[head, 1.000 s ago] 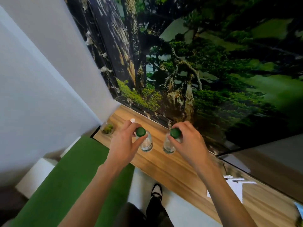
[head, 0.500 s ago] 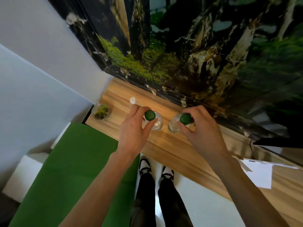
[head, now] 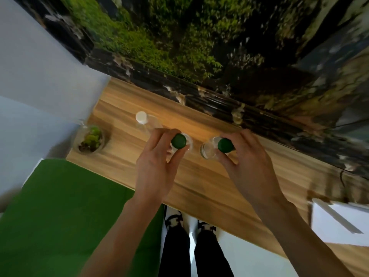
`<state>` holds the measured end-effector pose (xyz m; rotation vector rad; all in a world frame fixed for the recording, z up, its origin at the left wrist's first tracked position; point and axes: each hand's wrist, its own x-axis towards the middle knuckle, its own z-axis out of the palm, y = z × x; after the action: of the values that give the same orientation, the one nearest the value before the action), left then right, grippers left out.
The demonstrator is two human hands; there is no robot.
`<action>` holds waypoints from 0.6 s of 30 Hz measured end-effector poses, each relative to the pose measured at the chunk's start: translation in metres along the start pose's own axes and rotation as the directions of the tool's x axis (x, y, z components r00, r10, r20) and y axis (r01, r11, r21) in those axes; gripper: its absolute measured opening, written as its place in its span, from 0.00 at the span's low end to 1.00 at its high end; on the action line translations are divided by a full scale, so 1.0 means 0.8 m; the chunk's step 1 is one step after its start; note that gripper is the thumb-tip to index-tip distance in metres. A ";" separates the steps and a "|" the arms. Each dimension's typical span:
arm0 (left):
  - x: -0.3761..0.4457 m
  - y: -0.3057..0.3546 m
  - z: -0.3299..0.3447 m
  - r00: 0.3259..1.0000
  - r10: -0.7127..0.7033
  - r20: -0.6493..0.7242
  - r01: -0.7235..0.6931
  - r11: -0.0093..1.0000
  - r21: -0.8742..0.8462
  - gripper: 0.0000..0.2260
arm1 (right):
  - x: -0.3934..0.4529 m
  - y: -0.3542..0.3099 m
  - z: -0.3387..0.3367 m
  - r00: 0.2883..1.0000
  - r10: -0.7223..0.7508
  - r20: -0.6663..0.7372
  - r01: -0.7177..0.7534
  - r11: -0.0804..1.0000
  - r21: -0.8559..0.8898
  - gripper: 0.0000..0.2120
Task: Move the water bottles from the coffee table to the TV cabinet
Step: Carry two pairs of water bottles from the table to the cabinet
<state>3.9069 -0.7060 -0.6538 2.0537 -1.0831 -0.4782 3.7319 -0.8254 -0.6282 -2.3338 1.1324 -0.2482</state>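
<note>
At the far left of the wooden TV cabinet (head: pixel 199 182), well left of both grips, stands a small glass bowl of green plants (head: pixel 90 139) near the cabinet's corner. Between it and the left hand stands a white-capped clear bottle (head: pixel 144 120), its body reaching just behind the left fingertips; whether they touch cannot be told. The left hand (head: pixel 157 166) pinches the neck of a green-capped water bottle (head: pixel 179 141), fingers and thumb curled round below the cap. Just to the right, a narrow gap apart, the right hand (head: pixel 249 160) grips a second green-capped water bottle (head: pixel 224 145) the same way; its clear body shows left of the thumb. Both bottles are over the cabinet top, in front of the dark frame of the forest picture (head: pixel 199 47) behind. Far right of the right grip lie white papers (head: pixel 339 222). Below the hands are the person's dark trousers and shoes (head: pixel 173 220), and a green mat (head: pixel 60 206) left of them.
</note>
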 end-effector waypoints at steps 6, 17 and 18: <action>0.027 -0.020 0.039 0.998 0.039 0.042 -0.039 0.999 -0.016 0.14 | 0.009 0.027 0.036 1.000 -0.018 -0.017 0.017 1.000 -0.020 0.14; 0.038 -0.039 0.073 0.984 0.093 0.150 -0.104 0.993 0.062 0.13 | 0.016 0.038 0.057 0.999 0.029 0.044 -0.027 0.999 -0.045 0.14; 0.038 -0.039 0.073 0.984 0.093 0.153 -0.104 0.992 0.069 0.13 | 0.016 0.039 0.057 0.999 0.031 0.042 -0.029 0.999 -0.045 0.14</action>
<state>3.9045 -0.7460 -0.7148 2.0444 -1.3043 -0.5556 3.7364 -0.8342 -0.6839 -2.3475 1.1625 -0.1632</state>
